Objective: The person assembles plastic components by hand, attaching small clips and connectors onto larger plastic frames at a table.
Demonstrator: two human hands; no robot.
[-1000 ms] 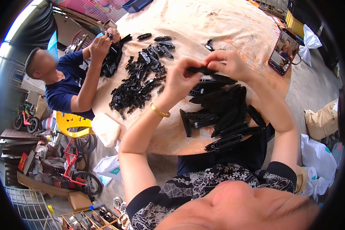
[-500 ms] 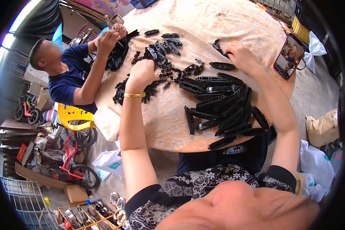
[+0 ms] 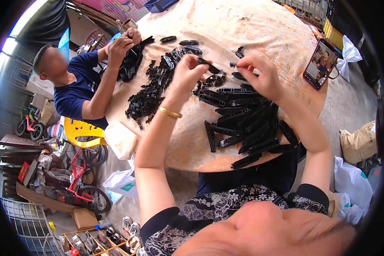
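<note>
My left hand [image 3: 187,76] pinches an elongated black plastic part [image 3: 209,65] above the middle of the table, its tip pointing right. To the right of it, my right hand [image 3: 261,76] has thumb and fingertips together on a small black plastic piece [image 3: 233,65]. A gap separates the two hands. Below my right hand lies a heap of long black plastic parts [image 3: 254,123]. Left of my left wrist spreads a pile of small black pieces [image 3: 145,100]. A few tiny black pieces [image 3: 240,52] rest beyond my right hand, and another oval part [image 3: 239,76] is partly covered by its fingers.
At the left a person in a dark blue shirt [image 3: 83,81] holds something near a black bundle [image 3: 131,64]. A propped phone [image 3: 321,64] stands at the table's right edge. A yellow chair [image 3: 83,132] and a white bag [image 3: 121,138] are by the left edge.
My left hand has risen from the small-piece pile and moved right, now with an elongated black part. My right hand has drawn slightly nearer to me, lifting a small piece off the cloth.
</note>
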